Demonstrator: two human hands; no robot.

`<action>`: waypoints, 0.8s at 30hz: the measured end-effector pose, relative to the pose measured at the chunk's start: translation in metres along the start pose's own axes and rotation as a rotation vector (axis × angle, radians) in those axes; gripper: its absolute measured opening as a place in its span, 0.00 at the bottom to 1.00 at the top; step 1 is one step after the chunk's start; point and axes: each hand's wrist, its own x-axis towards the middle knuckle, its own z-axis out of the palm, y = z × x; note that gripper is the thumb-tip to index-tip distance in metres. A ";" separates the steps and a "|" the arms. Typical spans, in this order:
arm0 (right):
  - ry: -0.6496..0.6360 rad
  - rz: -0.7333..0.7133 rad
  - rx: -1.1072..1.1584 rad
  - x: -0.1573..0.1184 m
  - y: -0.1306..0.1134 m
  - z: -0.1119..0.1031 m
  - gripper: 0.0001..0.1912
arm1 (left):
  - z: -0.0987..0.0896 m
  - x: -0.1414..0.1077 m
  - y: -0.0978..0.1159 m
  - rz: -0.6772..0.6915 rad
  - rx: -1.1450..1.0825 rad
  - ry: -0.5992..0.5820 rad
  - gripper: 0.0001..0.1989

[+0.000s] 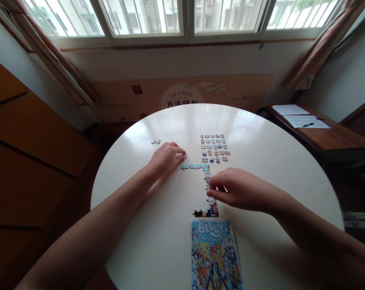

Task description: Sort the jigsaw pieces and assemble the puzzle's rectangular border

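My left hand is closed in a pinch above the table, with a small jigsaw puzzle piece at its fingertips. Just right of it begins the joined puzzle border, a blue top strip that turns down a right side to a short dark bottom strip. My right hand curls over the right side of this border, thumb and fingers drawn together; its fingertips hide whatever is between them. Above the border, loose puzzle pieces lie in rows. A colourful Bluey picture sheet lies below the border.
Two loose pieces sit at the far left of the round white table. To the right, a wooden side desk holds papers and a pen. A wall and windows stand beyond the table.
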 end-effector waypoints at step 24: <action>-0.139 -0.308 0.055 0.003 -0.003 0.012 0.09 | -0.054 -0.038 0.055 0.112 -0.391 -0.779 0.05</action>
